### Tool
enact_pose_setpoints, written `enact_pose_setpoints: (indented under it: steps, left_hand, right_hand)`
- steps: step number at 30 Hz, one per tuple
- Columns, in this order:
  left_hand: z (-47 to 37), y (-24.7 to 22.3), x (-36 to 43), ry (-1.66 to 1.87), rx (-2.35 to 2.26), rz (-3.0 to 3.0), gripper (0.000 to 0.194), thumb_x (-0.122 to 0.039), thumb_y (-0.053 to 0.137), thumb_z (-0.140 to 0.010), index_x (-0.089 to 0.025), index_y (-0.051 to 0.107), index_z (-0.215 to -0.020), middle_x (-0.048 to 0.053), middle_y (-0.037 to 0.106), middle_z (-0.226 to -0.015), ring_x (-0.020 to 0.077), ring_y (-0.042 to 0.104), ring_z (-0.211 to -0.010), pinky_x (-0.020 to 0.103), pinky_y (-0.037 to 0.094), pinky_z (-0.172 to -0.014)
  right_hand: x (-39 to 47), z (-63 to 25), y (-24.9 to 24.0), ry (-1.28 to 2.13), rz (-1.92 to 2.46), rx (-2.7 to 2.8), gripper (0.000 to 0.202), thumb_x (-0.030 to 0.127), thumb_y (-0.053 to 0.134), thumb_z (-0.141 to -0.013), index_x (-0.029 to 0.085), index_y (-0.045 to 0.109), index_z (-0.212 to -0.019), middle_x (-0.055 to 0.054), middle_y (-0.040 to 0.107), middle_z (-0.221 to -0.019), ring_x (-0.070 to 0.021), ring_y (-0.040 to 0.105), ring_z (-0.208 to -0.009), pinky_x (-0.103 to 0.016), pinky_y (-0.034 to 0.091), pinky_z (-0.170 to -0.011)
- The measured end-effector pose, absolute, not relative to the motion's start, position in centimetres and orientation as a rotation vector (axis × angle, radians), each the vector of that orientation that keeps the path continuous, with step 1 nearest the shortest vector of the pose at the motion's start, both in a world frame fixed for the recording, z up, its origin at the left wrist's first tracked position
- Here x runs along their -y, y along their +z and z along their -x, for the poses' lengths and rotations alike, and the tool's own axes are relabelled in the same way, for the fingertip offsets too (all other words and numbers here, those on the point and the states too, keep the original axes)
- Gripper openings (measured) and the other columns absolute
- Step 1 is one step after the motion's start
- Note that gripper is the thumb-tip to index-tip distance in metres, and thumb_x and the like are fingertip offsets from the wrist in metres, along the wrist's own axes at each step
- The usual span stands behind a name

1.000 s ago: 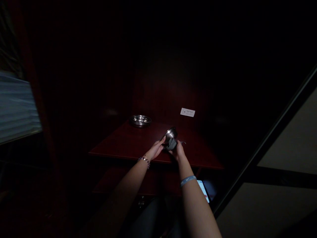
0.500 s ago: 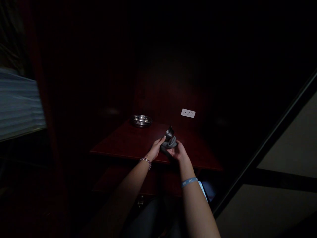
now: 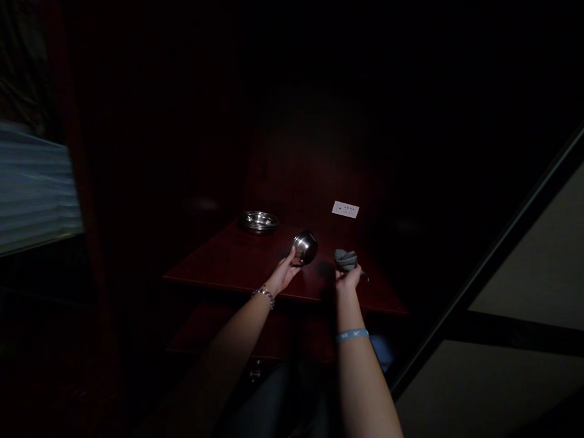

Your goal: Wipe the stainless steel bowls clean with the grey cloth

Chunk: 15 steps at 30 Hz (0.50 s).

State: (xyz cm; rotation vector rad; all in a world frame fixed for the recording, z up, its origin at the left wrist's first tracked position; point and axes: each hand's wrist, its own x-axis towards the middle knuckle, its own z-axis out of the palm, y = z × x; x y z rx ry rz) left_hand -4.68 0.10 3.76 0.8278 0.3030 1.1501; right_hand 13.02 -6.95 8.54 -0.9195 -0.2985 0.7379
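A shiny metal bowl (image 3: 305, 248) is tilted above the dark red desk (image 3: 214, 261), gripped at its lower left side by my left hand (image 3: 283, 274). To the right of it, apart from the bowl, my right hand (image 3: 349, 278) is closed round a bunched grey cloth (image 3: 345, 260). A stack of round metal dishes (image 3: 258, 222) rests on the desk at the back left.
A white socket plate (image 3: 345, 210) is on the dark wall behind the desk. Below the desktop is a lower red shelf (image 3: 205, 331). Pale ribbed material (image 3: 36, 188) shows at the far left, and a slanting dark edge runs down the right.
My hands have moved apart. The cloth has gone right with my right hand, away from the bowl, and the bowl has turned so that more of its shiny outside shows.
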Motion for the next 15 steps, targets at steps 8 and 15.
enact_pose_setpoints:
  steps: [8,15]
  left_hand:
    - [4.4,3.7,-0.6,1.083,-0.256,-0.789,0.048,-0.049,0.071,-0.086,-0.01,0.07,-0.114,0.016,0.074,-0.107,0.0245,0.067,-0.109,0.038,0.046,-0.108]
    - [4.4,4.0,-0.3,1.048,-0.256,-0.764,0.059,-0.054,0.067,-0.088,-0.013,0.063,-0.13,0.017,0.072,-0.117,0.0269,0.064,-0.119,0.04,0.046,-0.111]
  right_hand:
    - [6.2,-8.9,9.0,0.662,1.049,0.456,0.021,0.034,0.053,-0.084,0.022,0.064,-0.097,0.0,0.072,-0.085,-0.0156,0.07,-0.085,-0.024,0.054,-0.077]
    - [6.5,-7.5,8.3,0.672,1.252,0.718,0.019,0.029,0.057,-0.083,0.02,0.07,-0.094,-0.002,0.072,-0.087,-0.0169,0.067,-0.086,-0.025,0.051,-0.081]
